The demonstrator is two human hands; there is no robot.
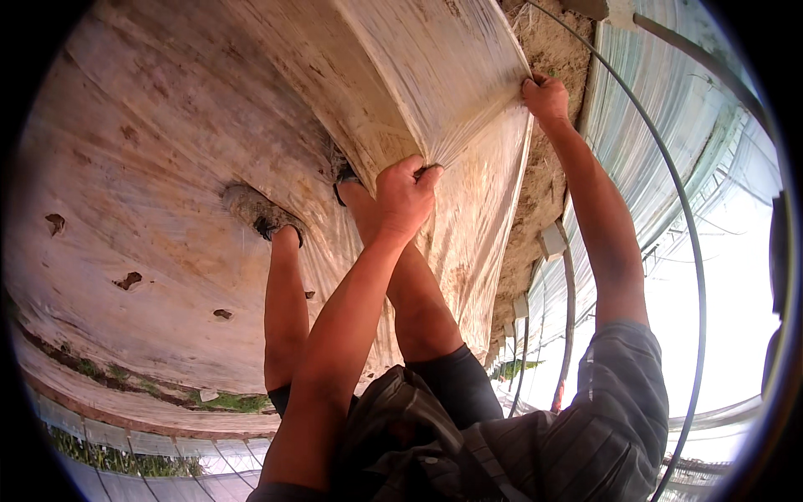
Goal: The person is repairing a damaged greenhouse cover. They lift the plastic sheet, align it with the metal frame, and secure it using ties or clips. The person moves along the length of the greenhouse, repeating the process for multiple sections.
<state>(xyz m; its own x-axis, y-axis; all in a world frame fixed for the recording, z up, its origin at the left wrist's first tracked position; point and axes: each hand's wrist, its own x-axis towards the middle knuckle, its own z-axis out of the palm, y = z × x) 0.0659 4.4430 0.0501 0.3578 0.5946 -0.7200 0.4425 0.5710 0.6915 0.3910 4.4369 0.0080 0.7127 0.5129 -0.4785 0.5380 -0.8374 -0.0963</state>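
Observation:
A wide sheet of clear plastic film point(468, 92), dusty and creased, lies over brown soil. My left hand point(407, 194) pinches a gathered fold of it near the middle of the view, and creases fan out from that grip. Farther off and to the right, my right hand point(546, 98) grips the sheet's right edge. Between the two hands the film is lifted and pulled taut. My feet are under or among the film; one dirty shoe point(255, 209) shows left of the left hand.
Several torn holes point(128, 281) dot the film at left. Bare soil point(535, 192) runs along its right edge. Beyond are posts with pale blocks point(553, 241), a thin dark hose or cable point(669, 159) and translucent plastic walling point(652, 100). Green weeds point(230, 402) grow in a strip at lower left.

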